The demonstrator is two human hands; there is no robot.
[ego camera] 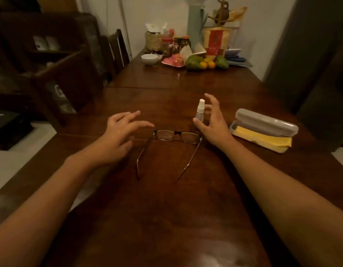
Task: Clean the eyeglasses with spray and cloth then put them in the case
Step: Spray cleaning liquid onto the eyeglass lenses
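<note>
Dark-rimmed eyeglasses [176, 136] lie on the wooden table [166, 209] with both temples unfolded toward me. My left hand [121, 133] hovers just left of the frame, fingers spread and holding nothing. A small clear spray bottle [200, 110] with a white nozzle stands upright behind the right lens. My right hand [213, 122] cups around the bottle with fingers spread, thumb near its base; contact is unclear. At the right sits an open grey eyeglass case [267, 122] with a yellow cloth [263, 141] draped over its front.
The far end of the table holds a white bowl [149, 59], jars [166, 47], a pink plate [173, 61], fruit [205, 63] and a woven basket [154, 41]. Dark wooden chairs [116, 49] stand along the left side. A dark cabinet rises at the right.
</note>
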